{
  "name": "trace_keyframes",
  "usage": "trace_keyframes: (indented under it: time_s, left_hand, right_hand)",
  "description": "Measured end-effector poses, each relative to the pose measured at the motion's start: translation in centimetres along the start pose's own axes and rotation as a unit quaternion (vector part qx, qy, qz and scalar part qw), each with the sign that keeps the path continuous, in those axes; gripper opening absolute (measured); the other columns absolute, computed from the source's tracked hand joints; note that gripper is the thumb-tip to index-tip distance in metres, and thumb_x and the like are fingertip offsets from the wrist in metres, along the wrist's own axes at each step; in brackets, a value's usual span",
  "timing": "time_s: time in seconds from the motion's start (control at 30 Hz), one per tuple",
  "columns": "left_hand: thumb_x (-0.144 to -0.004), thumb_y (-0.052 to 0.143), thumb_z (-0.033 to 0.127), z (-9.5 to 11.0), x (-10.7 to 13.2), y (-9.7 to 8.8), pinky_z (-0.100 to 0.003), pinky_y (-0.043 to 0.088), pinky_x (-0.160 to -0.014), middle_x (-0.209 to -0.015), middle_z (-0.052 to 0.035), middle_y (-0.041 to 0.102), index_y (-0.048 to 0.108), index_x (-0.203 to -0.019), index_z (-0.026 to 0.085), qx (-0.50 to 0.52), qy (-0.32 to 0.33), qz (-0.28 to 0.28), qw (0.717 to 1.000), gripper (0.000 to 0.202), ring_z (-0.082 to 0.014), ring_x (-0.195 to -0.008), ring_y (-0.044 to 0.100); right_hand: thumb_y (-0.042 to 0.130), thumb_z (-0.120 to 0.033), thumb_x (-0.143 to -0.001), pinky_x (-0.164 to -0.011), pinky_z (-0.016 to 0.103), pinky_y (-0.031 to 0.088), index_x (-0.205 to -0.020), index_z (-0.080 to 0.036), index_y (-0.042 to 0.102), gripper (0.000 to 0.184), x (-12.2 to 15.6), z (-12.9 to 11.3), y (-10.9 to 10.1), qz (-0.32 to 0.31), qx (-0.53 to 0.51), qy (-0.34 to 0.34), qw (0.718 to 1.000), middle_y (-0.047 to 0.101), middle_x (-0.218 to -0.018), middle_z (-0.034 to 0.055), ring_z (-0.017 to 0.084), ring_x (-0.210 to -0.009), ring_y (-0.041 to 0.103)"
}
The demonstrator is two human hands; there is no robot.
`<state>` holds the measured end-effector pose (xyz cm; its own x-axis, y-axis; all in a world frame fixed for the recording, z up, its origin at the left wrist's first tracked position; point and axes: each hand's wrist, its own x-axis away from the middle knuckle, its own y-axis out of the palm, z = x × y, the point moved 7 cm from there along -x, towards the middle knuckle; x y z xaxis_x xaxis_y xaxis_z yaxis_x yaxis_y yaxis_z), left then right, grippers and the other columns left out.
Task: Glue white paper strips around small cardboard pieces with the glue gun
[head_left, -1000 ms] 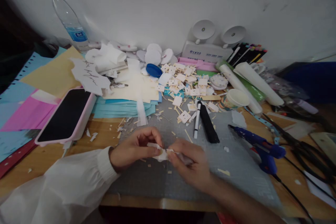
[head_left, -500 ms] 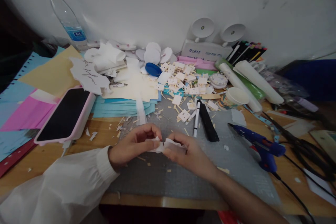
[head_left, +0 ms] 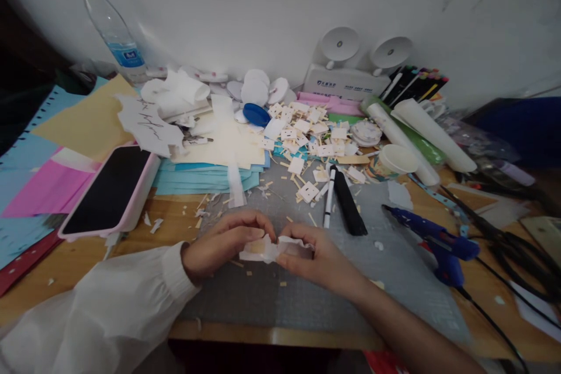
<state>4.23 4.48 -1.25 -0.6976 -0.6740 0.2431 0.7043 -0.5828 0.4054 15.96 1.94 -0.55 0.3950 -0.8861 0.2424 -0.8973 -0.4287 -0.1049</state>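
Both my hands meet over the grey cutting mat [head_left: 307,298] near the table's front edge. My left hand [head_left: 221,245], in a white sleeve, pinches one end of a small crumpled white paper piece [head_left: 267,249]. My right hand [head_left: 318,257] pinches its other end, fingers curled round it. A tan patch shows in the middle of the paper. Just beyond my hands lie a white pen [head_left: 328,198] and a black tool [head_left: 348,204], and a pile of small cut card squares [head_left: 307,140].
A phone in a pink case [head_left: 109,190] lies at the left on coloured paper sheets [head_left: 52,146]. A blue glue gun [head_left: 433,242] with cable and black scissors [head_left: 508,242] are at the right. A water bottle [head_left: 111,29], paper cup [head_left: 394,160] and white rolls [head_left: 432,137] stand behind.
My hands have shifted slightly and turned the paper piece between them; it now lies flatter, with a tan patch showing. Nothing else on the table has moved.
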Motion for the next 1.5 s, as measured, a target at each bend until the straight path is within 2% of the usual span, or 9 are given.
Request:
trace_keyframes:
  time_s: [0.13,0.23,0.33,0.6,0.87,1.07,1.27,1.5]
  left_hand:
    - [-0.081,0.061,0.032,0.5,-0.1,-0.2,-0.026,0.042,-0.071,-0.087,-0.0063,0.063,0.067,-0.089,0.014,0.034,0.030,0.031,0.999,0.021,-0.0170,-0.079,0.055]
    - [-0.081,0.062,0.032,0.9,0.0,-0.9,-0.028,0.041,-0.079,-0.089,-0.0064,0.062,0.067,-0.081,0.015,0.021,0.070,0.076,0.994,0.017,-0.0189,-0.088,0.054]
    - [-0.085,0.060,0.031,1.2,0.0,-1.2,-0.026,0.039,-0.078,-0.084,-0.0042,0.059,0.064,-0.073,0.015,-0.031,0.103,0.089,0.990,0.020,-0.0163,-0.083,0.052]
    - [-0.090,0.054,0.037,1.4,0.1,-1.4,-0.025,0.036,-0.074,-0.080,-0.0017,0.053,0.059,-0.076,0.016,-0.144,0.123,0.080,0.979,0.026,-0.0145,-0.079,0.047]
    - [-0.087,0.056,0.045,1.1,0.1,-1.3,-0.024,0.035,-0.067,-0.075,-0.0010,0.051,0.058,-0.072,0.015,-0.118,0.110,0.073,0.984,0.033,-0.0137,-0.071,0.044]
    - [-0.086,0.059,0.044,1.4,0.2,-1.2,-0.024,0.034,-0.067,-0.075,-0.0007,0.050,0.056,-0.070,0.015,-0.098,0.131,0.068,0.984,0.033,-0.0132,-0.071,0.043]
    - [-0.088,0.052,0.039,1.3,0.1,-1.5,-0.026,0.035,-0.070,-0.076,-0.0007,0.050,0.053,-0.068,0.016,-0.122,0.115,0.094,0.981,0.030,-0.0145,-0.074,0.044]
    - [-0.092,0.046,0.033,1.5,-0.1,-1.0,-0.026,0.033,-0.067,-0.067,0.0013,0.045,0.041,-0.059,0.017,-0.118,0.121,0.070,0.983,0.036,-0.0133,-0.068,0.041]
  right_hand:
    - [0.062,-0.030,-0.072,-0.046,0.019,0.028,-0.077,-0.019,0.057,0.013,0.1,0.2,0.1,-0.010,-0.012,0.000,1.000,0.049,-0.062,-0.0044,0.008,-0.053,0.041]
    - [0.062,-0.031,-0.073,-0.046,0.019,0.028,-0.076,-0.019,0.056,0.014,0.1,0.3,0.0,-0.007,-0.006,0.003,1.000,0.049,-0.062,-0.0045,0.008,-0.053,0.041]
    - [0.063,-0.033,-0.072,-0.046,0.019,0.027,-0.075,-0.019,0.056,0.016,0.0,0.4,-0.1,-0.002,0.002,0.005,1.000,0.046,-0.061,-0.0049,0.008,-0.053,0.039]
    - [0.063,-0.033,-0.074,-0.047,0.019,0.028,-0.073,-0.018,0.055,0.018,-0.1,0.3,-0.3,0.007,-0.011,0.007,1.000,0.043,-0.062,-0.0053,0.008,-0.054,0.036]
    - [0.063,-0.035,-0.073,-0.046,0.019,0.027,-0.073,-0.018,0.054,0.019,-0.2,0.4,0.0,0.000,-0.008,0.014,1.000,0.044,-0.061,-0.0050,0.008,-0.053,0.037]
    - [0.062,-0.033,-0.073,-0.046,0.019,0.026,-0.073,-0.018,0.054,0.017,-0.1,0.7,0.1,-0.002,-0.010,0.015,1.000,0.044,-0.061,-0.0051,0.008,-0.053,0.037]
    - [0.063,-0.034,-0.073,-0.046,0.019,0.026,-0.073,-0.018,0.054,0.018,-0.1,0.6,0.1,-0.003,-0.016,0.020,1.000,0.043,-0.061,-0.0052,0.008,-0.053,0.036]
    - [0.062,-0.029,-0.072,-0.047,0.019,0.028,-0.074,-0.018,0.055,0.013,0.2,0.3,0.5,-0.019,-0.031,0.027,0.999,0.045,-0.060,-0.0055,0.008,-0.053,0.038]
